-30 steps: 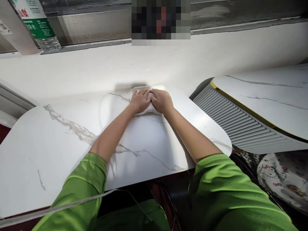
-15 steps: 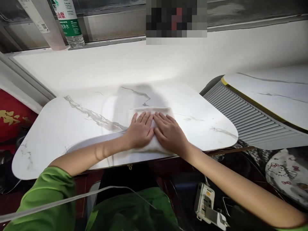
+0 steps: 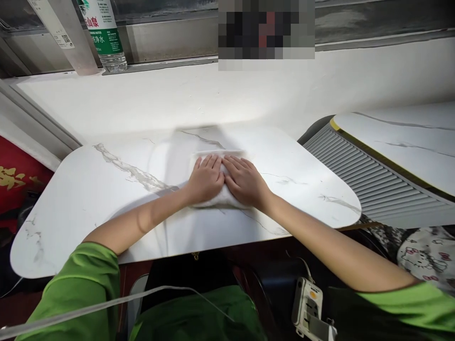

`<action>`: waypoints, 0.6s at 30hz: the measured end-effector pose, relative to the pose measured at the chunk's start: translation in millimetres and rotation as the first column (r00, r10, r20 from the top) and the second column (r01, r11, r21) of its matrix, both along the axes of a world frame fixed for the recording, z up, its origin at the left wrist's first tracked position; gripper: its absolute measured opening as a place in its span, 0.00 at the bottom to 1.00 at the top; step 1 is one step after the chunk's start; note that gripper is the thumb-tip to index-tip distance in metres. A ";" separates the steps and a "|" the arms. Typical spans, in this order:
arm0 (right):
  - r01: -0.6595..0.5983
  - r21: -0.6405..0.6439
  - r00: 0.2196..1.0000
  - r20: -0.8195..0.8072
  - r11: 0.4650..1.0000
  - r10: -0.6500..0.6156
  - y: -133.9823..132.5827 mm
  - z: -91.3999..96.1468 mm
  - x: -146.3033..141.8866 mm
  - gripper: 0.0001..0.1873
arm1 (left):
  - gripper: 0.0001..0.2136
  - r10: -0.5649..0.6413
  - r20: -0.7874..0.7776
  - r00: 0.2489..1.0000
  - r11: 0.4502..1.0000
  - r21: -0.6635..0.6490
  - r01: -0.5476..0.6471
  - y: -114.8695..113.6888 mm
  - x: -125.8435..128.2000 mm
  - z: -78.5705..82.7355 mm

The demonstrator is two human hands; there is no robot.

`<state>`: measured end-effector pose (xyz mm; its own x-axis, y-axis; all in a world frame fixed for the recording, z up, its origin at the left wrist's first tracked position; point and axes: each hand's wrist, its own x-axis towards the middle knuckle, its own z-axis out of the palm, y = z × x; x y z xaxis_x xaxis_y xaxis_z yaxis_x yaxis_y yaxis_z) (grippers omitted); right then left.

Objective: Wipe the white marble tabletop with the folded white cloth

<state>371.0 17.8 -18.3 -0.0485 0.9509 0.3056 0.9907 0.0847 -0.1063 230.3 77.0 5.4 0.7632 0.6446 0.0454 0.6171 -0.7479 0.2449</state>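
A folded white cloth (image 3: pixel 227 196) lies flat on the white marble-patterned tabletop (image 3: pixel 117 189). My left hand (image 3: pixel 206 179) presses on its left half, palm down with the fingers stretched forward. Beside it my right hand (image 3: pixel 245 181) rests on the right half, also flat and stretched out. The thumbs and index fingers of the two hands come close together over the middle of the cloth. Neither hand is wrapped round anything; the cloth's centre is partly hidden beneath them.
On the ledge at the back left stand a clear water bottle (image 3: pixel 106 42) and a tall translucent container (image 3: pixel 67 38). A ribbed-sided cabinet (image 3: pixel 384 166) is at the right. Below the table edge hangs a power strip (image 3: pixel 308 305). A pale cord (image 3: pixel 106 303) crosses in front of me.
Both hands and the cloth have slid forward, away from the table's near edge. The camera view has shifted slightly.
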 end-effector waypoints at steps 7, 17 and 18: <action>0.034 -0.005 0.997 -0.069 0.999 -0.035 103.4 3.3 17.7 0.29 | 0.25 0.101 0.024 0.995 0.994 0.036 -0.102 98.4 30.3 -2.9; -0.004 -0.015 0.992 -0.123 1.000 0.002 168.7 0.7 37.3 0.29 | 0.24 0.139 0.048 0.989 0.985 0.097 -0.143 154.7 42.9 -9.9; -0.004 -0.024 0.993 -0.117 1.000 0.001 167.5 0.6 36.9 0.29 | 0.24 0.138 0.042 0.990 0.985 0.097 -0.141 152.7 41.9 -9.4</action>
